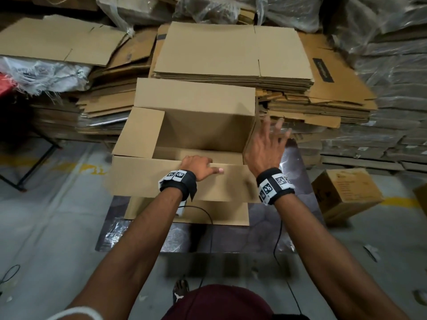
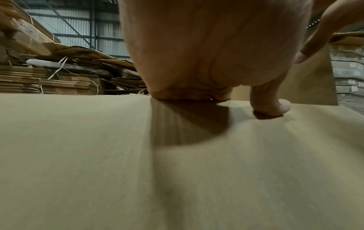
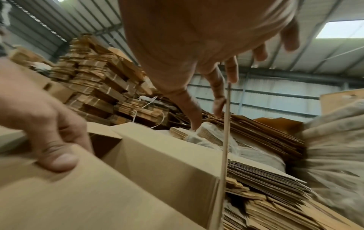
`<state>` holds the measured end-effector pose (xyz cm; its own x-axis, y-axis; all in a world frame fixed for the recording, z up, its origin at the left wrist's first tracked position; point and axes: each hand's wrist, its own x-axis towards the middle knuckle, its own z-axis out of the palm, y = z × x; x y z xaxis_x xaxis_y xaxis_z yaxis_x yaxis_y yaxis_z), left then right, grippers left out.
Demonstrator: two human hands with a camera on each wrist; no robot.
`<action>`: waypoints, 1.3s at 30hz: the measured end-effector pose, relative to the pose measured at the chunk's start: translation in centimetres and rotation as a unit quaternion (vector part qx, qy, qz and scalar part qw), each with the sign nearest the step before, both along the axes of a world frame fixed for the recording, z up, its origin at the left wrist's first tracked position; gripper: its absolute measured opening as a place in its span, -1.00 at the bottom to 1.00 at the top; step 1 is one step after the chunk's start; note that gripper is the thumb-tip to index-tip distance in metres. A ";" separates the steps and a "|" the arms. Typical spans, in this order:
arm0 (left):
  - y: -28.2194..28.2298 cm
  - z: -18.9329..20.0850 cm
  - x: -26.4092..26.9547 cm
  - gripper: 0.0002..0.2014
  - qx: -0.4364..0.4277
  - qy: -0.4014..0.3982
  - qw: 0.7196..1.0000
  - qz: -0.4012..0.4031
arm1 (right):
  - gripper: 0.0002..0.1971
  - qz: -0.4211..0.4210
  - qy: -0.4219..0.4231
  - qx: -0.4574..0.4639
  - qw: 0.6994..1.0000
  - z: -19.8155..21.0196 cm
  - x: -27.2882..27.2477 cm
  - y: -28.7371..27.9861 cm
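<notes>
An open brown cardboard box [image 1: 203, 125] stands on a small table, its flaps up. My left hand [image 1: 198, 166] grips the near long flap [image 1: 143, 179], fingers curled over its top edge and thumb pressed on its outer face. In the left wrist view the thumb [image 2: 271, 104] lies on that flap [image 2: 98, 155]. My right hand [image 1: 265, 144] is spread open beside the upright right end flap [image 1: 250, 135]. The right wrist view shows that flap edge-on [image 3: 224, 147] under the fingers of the right hand [image 3: 197, 38], with the left hand [image 3: 45, 124] on the near flap.
Tall stacks of flattened cartons [image 1: 231, 56] fill the space behind the box. Plastic-wrapped bundles [image 1: 392, 88] rise on the right. A closed carton [image 1: 344, 195] sits on the floor to the right. The table's shiny top [image 1: 300, 181] shows beside the box. A black metal frame [image 1: 34, 167] stands at left.
</notes>
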<state>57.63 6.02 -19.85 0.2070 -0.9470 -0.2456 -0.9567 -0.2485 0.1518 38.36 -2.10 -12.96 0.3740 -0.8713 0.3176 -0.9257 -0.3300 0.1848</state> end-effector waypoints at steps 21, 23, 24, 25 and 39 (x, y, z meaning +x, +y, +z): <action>-1.1 -0.7 -0.5 -0.31 -0.046 -0.054 0.997 -0.025 | -0.37 -0.128 -0.351 0.322 0.870 -8.7 -2.8 -2.6; -1.5 -1.0 -0.8 -0.40 -0.058 -0.062 0.996 -0.038 | -0.36 -0.141 -0.360 0.322 0.864 -8.6 -2.7 -3.2; -1.6 -1.1 -0.7 -0.46 -0.061 -0.046 0.996 -0.045 | -0.36 -0.142 -0.366 0.324 0.861 -8.6 -2.8 -3.6; -1.7 -1.0 -0.4 -0.52 -0.062 -0.016 0.997 -0.051 | -0.34 -0.140 -0.368 0.326 0.859 -8.7 -3.1 -4.1; 7.1 -3.1 4.5 -0.78 -0.231 0.058 0.968 0.078 | -0.71 0.155 -0.217 0.160 0.950 -8.8 3.3 1.8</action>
